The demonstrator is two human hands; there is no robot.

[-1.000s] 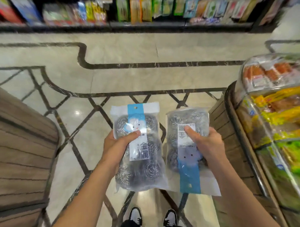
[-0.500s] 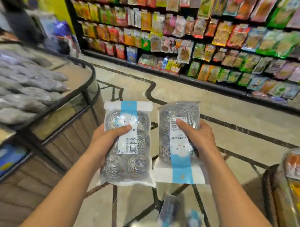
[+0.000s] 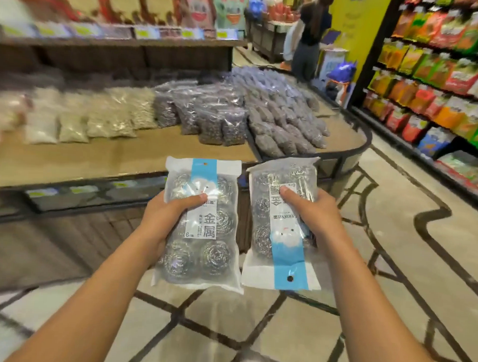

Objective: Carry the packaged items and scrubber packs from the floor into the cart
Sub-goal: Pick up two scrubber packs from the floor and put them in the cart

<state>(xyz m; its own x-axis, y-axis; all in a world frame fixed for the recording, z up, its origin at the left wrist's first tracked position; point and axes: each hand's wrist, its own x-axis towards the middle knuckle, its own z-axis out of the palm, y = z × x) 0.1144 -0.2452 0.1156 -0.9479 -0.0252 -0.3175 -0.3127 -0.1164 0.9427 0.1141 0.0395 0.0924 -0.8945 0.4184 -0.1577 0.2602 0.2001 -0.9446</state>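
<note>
I hold two clear packs of steel-wool scrubbers out in front of me, side by side. My left hand [image 3: 164, 219] grips the left scrubber pack [image 3: 203, 250], which is upright with its blue and white header at the top and my thumb across its label. My right hand [image 3: 316, 217] grips the right scrubber pack [image 3: 277, 250], which is upside down, its blue header with the hang hole at the bottom. Both packs hang above the patterned floor. No cart is in view.
A low wooden display table [image 3: 119, 157] with a dark metal rim stands straight ahead, stacked with bagged goods [image 3: 235, 113]. Snack shelves [image 3: 439, 79] line the right side. A person [image 3: 309, 34] stands at the far end of the aisle. Marble floor [image 3: 392, 254] stretches to the right.
The view has swung left, from the floor and snack shelves round to the display table. Both hands keep the same grip on the two packs.
</note>
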